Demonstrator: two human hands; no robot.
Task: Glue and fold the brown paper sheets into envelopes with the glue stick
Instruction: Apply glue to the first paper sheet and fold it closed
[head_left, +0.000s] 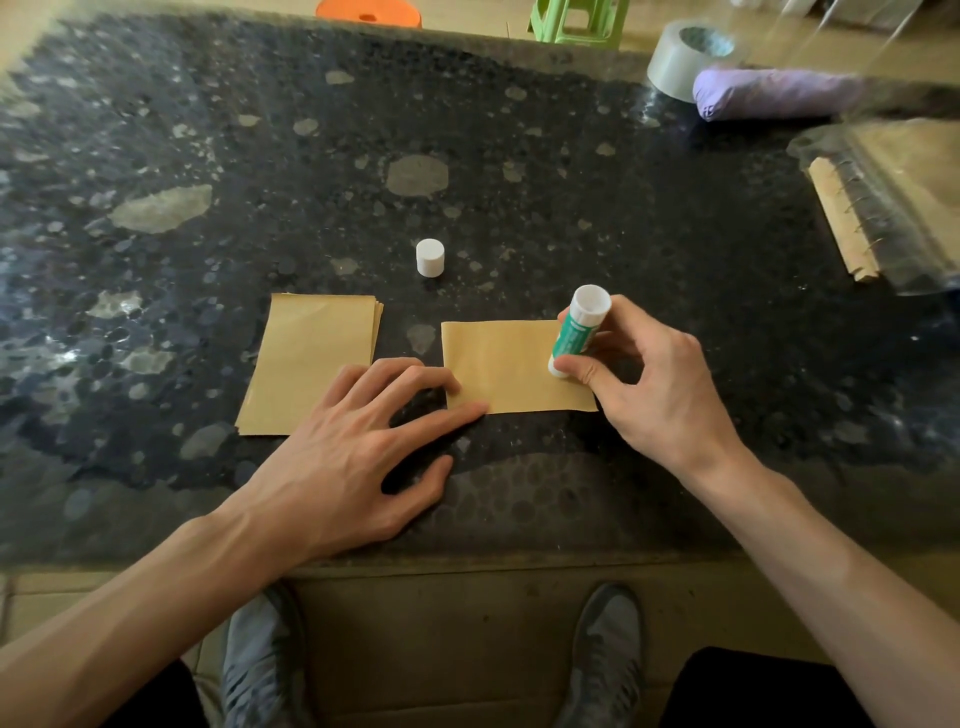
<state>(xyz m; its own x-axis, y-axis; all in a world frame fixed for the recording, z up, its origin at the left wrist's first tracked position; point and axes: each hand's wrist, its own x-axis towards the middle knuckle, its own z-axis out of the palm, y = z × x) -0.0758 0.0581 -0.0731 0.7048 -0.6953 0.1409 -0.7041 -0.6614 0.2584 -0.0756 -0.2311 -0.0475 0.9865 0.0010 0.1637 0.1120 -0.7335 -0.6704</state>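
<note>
Head: one glue stick (579, 332), one cap (430, 256)

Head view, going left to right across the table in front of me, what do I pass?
From the left: paper stack → white cap → single sheet → glue stick → right hand.

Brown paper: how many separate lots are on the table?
3: one sheet at centre, a stack left of it, and what looks like a plastic-wrapped bundle at far right. More sheets may be hidden in the stack.
</note>
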